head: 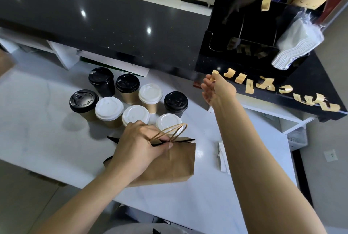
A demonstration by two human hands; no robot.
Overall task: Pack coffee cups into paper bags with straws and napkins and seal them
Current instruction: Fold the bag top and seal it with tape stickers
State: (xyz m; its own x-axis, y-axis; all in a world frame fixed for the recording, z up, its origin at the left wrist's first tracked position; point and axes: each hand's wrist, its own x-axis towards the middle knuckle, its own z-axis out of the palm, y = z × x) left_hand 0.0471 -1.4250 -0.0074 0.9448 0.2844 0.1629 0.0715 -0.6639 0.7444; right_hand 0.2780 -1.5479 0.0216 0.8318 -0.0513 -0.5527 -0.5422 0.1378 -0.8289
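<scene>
The brown paper bag (169, 160) stands on the white worktop (47, 139), near its front edge, mouth pressed closed. The left hand (139, 145) grips the bag's top edge, fingers (165, 146) curled round the folded rim just beside the twisted paper handles (169, 132). The right hand (216, 88) is raised at the edge of the black counter (113, 32), thumb and forefinger pinching one tan tape strip (213, 75) (the end one of a row); the other fingers are loosely spread. Further tape strips (273, 87) stick along that counter edge. Eight lidded coffee cups (124, 98), four with black lids and four with white, stand grouped on the worktop behind the bag. White napkins (223, 158) lie right of the bag, partly hidden by the right forearm. A black organiser (244, 26) on the counter holds stacked white lids (293, 45).
</scene>
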